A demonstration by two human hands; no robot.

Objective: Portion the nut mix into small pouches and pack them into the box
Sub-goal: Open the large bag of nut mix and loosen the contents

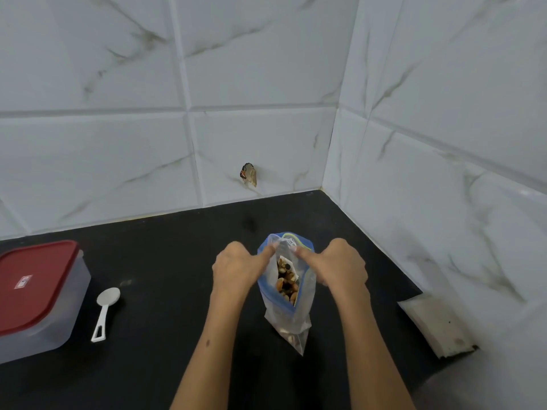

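the zip bag of nut mix (285, 287) stands upright on the black counter (165, 261), just in front of the person, and both hands are at its mouth. the left hand (236, 266) pinches the left lip of the blue zip strip and the right hand (337, 266) pinches the right lip, each closed on the plastic, so the top is pulled apart into a wide slot. held that way the bag stays open and upright by itself, and the nuts (286, 284) inside can be seen and reached from above; a white label or slip sits in the opening too.

the white plastic scoop (105, 310) lies free on the counter to the left, bowl away from the person, near enough for the left hand to take once the bag is open. the clear box with the red lid (35, 291) sits further left at the frame edge, lid on, probably waiting for finished pouches. a pale flat packet (435, 324) rests by the right wall; whether it holds the small pouches i cannot tell. portioning looks not yet begun.
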